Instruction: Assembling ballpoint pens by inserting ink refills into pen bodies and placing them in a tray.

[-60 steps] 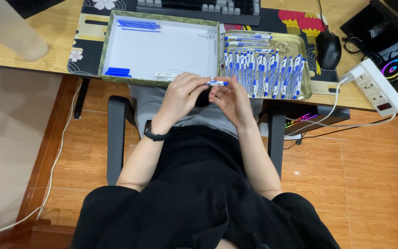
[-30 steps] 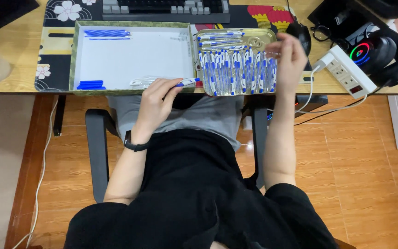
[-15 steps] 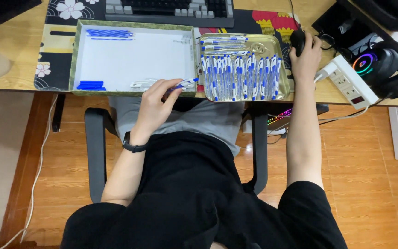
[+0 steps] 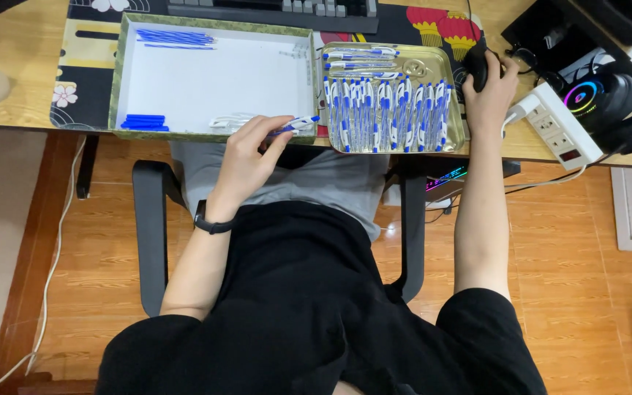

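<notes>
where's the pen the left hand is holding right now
In the head view, the blue and white pen is pinched in the left hand at the desk's front edge, between the white-lined box and the gold tray of pens.

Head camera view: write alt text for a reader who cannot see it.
A seated person's left hand holds a blue-and-white pen at the desk edge, while the right hand rests on a black mouse. Between them sit a gold tray of matching pens and a white-lined box.
</notes>
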